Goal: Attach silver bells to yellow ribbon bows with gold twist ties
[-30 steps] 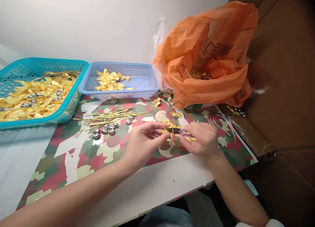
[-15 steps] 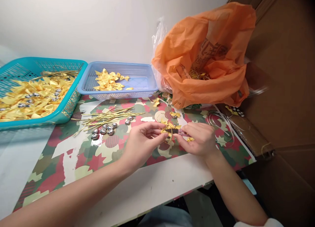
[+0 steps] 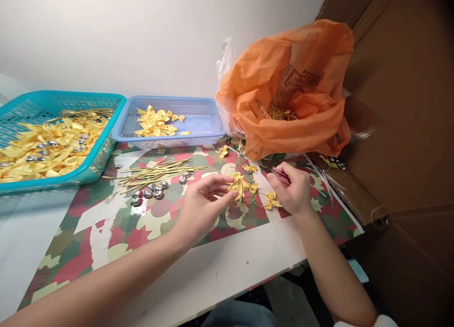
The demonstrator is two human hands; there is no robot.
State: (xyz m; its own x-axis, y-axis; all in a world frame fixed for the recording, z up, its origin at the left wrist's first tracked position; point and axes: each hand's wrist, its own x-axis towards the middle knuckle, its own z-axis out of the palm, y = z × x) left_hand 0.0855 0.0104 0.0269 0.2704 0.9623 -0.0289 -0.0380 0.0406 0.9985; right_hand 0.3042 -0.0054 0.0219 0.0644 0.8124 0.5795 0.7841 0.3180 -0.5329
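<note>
My left hand (image 3: pixel 207 204) pinches a yellow ribbon bow (image 3: pixel 237 183) with gold wire, between thumb and fingertips. Closed around a small dark pink tool (image 3: pixel 281 176), my right hand (image 3: pixel 292 187) is to the right, apart from the left; the tool's working end is hard to make out. Between the hands, another yellow bow (image 3: pixel 272 201) lies on the patterned sheet, and a bow with a silver bell (image 3: pixel 249 168) sits just behind. Gold wire ties (image 3: pixel 159 172) lie in a loose bundle left of my hands, with several silver bells (image 3: pixel 152 191) in front of them.
A teal basket (image 3: pixel 95 159) of yellow bows and bells stands at the left. Beside it is a blue basket (image 3: pixel 198 141) with more bows. An orange plastic bag (image 3: pixel 283 135) stands open at the back right, near a cardboard surface (image 3: pixel 400 128).
My right hand has drawn the tool away from the bow in my left hand, rightward and up. The bows between the hands are now more visible. The view has shifted slightly.
</note>
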